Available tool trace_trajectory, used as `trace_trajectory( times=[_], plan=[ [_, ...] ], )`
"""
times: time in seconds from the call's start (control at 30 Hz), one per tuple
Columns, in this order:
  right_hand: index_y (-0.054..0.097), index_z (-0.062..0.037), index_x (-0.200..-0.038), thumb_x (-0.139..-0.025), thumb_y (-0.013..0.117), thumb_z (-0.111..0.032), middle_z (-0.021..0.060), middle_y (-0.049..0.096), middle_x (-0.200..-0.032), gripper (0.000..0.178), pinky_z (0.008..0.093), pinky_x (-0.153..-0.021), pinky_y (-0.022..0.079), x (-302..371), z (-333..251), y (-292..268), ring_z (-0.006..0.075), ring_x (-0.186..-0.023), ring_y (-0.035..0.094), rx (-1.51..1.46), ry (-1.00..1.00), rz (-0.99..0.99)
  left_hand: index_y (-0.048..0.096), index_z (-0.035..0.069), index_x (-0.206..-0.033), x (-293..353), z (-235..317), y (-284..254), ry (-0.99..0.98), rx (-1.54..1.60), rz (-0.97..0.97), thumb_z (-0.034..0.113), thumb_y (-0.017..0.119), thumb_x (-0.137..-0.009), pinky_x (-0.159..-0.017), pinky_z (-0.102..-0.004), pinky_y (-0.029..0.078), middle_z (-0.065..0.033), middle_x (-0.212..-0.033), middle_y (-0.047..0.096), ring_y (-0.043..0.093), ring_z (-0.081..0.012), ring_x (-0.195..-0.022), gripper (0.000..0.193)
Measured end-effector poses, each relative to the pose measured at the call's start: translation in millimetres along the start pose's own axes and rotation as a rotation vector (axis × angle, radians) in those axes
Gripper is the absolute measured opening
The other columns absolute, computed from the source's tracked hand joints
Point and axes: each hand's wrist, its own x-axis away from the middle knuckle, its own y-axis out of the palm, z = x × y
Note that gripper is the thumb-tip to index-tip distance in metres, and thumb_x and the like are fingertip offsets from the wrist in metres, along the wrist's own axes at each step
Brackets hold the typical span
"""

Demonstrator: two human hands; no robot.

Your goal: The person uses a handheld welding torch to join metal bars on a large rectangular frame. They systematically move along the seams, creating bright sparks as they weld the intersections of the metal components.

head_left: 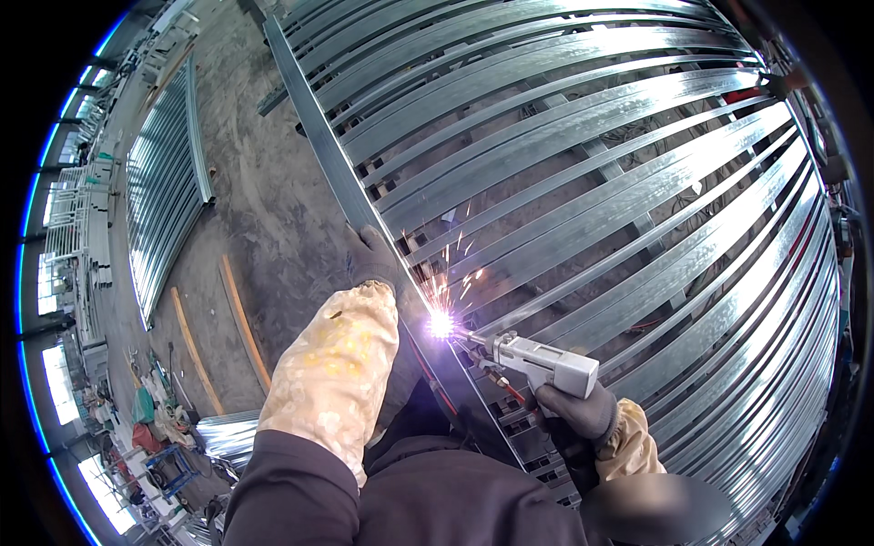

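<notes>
Shiny, smooth metal slats (710,164) lie in a row against a long, flat edge bar (320,136), where welding seems in hand. A boxy silver welding gun (546,362) fills the gloved right hand (583,411); the gloved left hand (371,257) is at the bar, finger spread unclear. The next move likely calls for steady aim at the white spark (442,324).

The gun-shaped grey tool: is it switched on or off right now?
On: a bright white-violet glare shows at the tip of the gun-shaped tool, with orange sparks spraying from it.
</notes>
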Motion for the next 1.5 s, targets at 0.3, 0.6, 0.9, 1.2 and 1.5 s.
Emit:
trace_trajectory(
  times=[0.3, 0.6, 0.9, 1.2, 1.5],
  plan=[
    [0.059, -0.0009, -0.134, -0.096, 0.066, -0.018, 0.0046, 0.071, -0.092, 0.042, 0.0267, -0.066, 0.054, 10.2, 5.4, -7.2, 0.0103, -0.074, 0.064, -0.051, -0.025, 0.027, 0.030, -0.007, -0.153, -5.0, -4.8, 17.0, 0.029, 0.060, 0.054, 0.032, 0.036, -0.106, -0.111, -0.0472, 0.041, -0.0356, -0.147, 0.047, 0.049, -0.0463, -0.135, 0.062],
    [0.062, 0.0010, -0.126, -0.097, 0.062, -0.017, 0.0072, 0.072, -0.094, 0.033, 0.0279, -0.065, 0.054, -19.9, -47.0, 7.1, 0.0113, -0.076, 0.065, -0.050, -0.061, 0.007, 0.026, -0.010, -0.154, -9.6, -16.1, 8.1, 0.082, 0.063, 0.050, 0.033, 0.035, -0.106, -0.118, -0.0442, 0.033, -0.0366, -0.155, 0.037, 0.038, -0.0464, -0.145, 0.066],
    [0.071, -0.0006, -0.103, -0.096, 0.063, -0.021, 0.0045, 0.070, -0.084, 0.023, 0.0279, -0.062, 0.054, -49.9, -42.9, 11.9, 0.0121, -0.068, 0.066, 0.088, -0.109, 0.004, 0.026, -0.009, -0.156, -0.8, -5.9, 7.1, 0.030, -0.007, 0.031, 0.037, 0.034, -0.107, -0.118, -0.0451, 0.035, -0.0355, -0.154, 0.040, 0.041, -0.0470, -0.143, 0.068],
    [0.070, -0.0006, -0.099, -0.096, 0.064, -0.022, 0.0047, 0.068, -0.080, 0.023, 0.0282, -0.059, 0.053, -50.7, -41.9, 13.6, 0.0126, -0.066, 0.065, 0.071, -0.040, 0.015, 0.030, -0.005, -0.154, -1.8, -4.2, 1.8, 0.004, -0.037, 0.031, 0.038, 0.035, -0.105, -0.107, -0.0490, 0.043, -0.0350, -0.139, 0.055, 0.055, -0.0485, -0.127, 0.065],
    [0.060, 0.0011, -0.129, -0.098, 0.060, -0.017, 0.0066, 0.070, -0.086, 0.036, 0.0280, -0.058, 0.053, -53.0, -36.2, 10.0, 0.0132, -0.066, 0.065, 0.121, -0.047, -0.036, 0.034, -0.003, -0.152, -1.4, -7.2, 4.7, 0.046, -0.030, 0.077, 0.037, 0.035, -0.105, -0.098, -0.0525, 0.047, -0.0344, -0.128, 0.061, 0.060, -0.0494, -0.116, 0.062]
  ],
)
